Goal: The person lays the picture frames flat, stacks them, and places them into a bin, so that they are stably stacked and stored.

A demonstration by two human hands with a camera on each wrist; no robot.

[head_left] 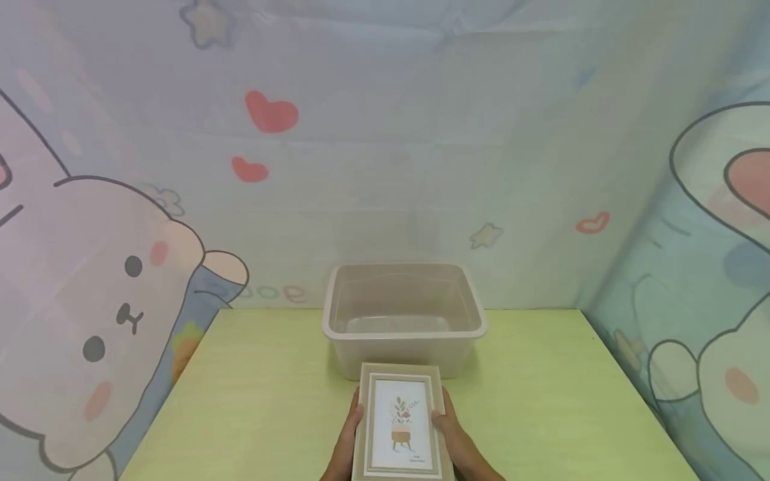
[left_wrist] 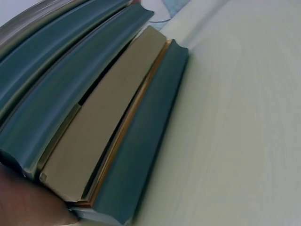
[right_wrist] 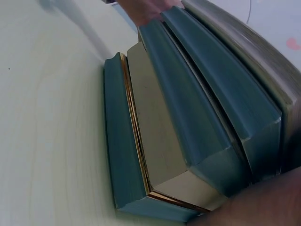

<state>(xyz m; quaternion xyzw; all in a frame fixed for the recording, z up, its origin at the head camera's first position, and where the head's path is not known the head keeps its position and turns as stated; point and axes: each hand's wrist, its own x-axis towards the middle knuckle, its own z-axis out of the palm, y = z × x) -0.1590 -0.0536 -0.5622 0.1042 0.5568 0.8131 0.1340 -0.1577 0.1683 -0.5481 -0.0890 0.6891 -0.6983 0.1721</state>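
Note:
A stack of several picture frames is held between my two hands. The top picture frame is beige and shows a printed potted plant on white. My left hand grips the stack's left side, its thumb on the top frame's edge. On the opposite side, my right hand holds it the same way. In the left wrist view, blue-green frames are layered with a tan one. The right wrist view shows the same layers, with a blue-green frame lowest, close to the table; contact is unclear.
A beige plastic bin stands just beyond the stack, at the back of the pale yellow-green table. Behind the table hangs a cartoon-printed cloth, which also lines both sides.

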